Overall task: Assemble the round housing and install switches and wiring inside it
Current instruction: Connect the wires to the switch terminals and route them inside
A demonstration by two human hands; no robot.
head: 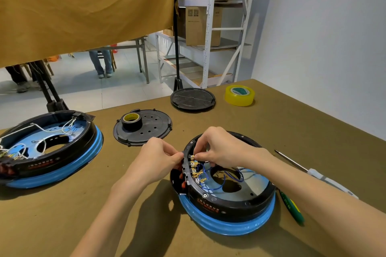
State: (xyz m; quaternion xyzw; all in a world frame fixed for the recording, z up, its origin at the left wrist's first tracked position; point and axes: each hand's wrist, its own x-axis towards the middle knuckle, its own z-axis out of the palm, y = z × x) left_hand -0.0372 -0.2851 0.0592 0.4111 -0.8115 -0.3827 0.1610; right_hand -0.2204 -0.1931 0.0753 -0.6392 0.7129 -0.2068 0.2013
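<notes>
The round housing [227,185] sits nearest on the table [292,123], black ring on a blue rim, open side up so fingers can get in. Both hands meet at its left wall. The left hand [158,158] pinches that wall from outside to keep it steady — the right hand [217,148] pinches a gold wire end by the switch block [189,170], likely pushing it on. Blue wires [219,179] loop inside. A screwdriver [313,173] waits right of the housing. A black cover [154,129] holding a tape roll [132,120] lies beyond it — and yellow tape [239,95] farther still.
</notes>
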